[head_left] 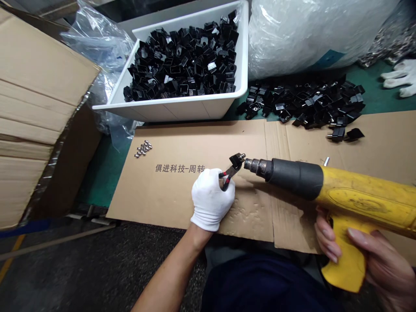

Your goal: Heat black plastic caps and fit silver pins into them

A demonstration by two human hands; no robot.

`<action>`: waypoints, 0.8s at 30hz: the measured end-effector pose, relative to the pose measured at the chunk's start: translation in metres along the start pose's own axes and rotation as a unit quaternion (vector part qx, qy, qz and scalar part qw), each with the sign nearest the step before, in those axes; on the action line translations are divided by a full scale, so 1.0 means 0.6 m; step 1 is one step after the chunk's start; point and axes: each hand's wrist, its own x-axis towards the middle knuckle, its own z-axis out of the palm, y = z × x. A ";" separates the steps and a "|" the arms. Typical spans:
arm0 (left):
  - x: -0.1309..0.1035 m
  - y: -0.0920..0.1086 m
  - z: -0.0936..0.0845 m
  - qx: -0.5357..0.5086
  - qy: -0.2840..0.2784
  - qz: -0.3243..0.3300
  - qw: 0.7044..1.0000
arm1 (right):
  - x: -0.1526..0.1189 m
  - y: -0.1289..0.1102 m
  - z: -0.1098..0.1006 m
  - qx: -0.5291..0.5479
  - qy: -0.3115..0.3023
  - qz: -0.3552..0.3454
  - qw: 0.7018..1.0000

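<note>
My left hand (212, 197), in a white glove, is closed around red-and-black-handled pliers (231, 170). Gripped in the jaws is a small black plastic part (235, 160) with a metal pin pointing right. Bare, my right hand (367, 249) wraps the handle of a yellow heat gun (364, 195). The gun's stepped metal nozzle (258, 167) points left, a short way from the metal pin. Under both hands lies a flat cardboard sheet (169, 195) with printed characters.
A white bin (165, 110) full of black plastic parts stands at the back. To its right is a loose pile of the same parts (312, 102). Small metal pins (143, 148) lie on the left cardboard. An open carton (39, 99) rises at left; a white glove (401, 78) is at far right.
</note>
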 end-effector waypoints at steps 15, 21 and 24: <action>0.000 0.000 0.000 0.007 0.003 0.003 1.000 | 0.006 0.002 -0.001 -0.003 -0.005 -0.002 1.000; 0.000 0.000 0.000 0.001 0.000 0.005 1.000 | 0.004 -0.009 0.028 0.026 0.054 -0.006 0.998; 0.000 -0.001 0.001 0.005 0.001 0.006 1.000 | 0.006 -0.011 0.028 0.021 0.052 -0.007 0.998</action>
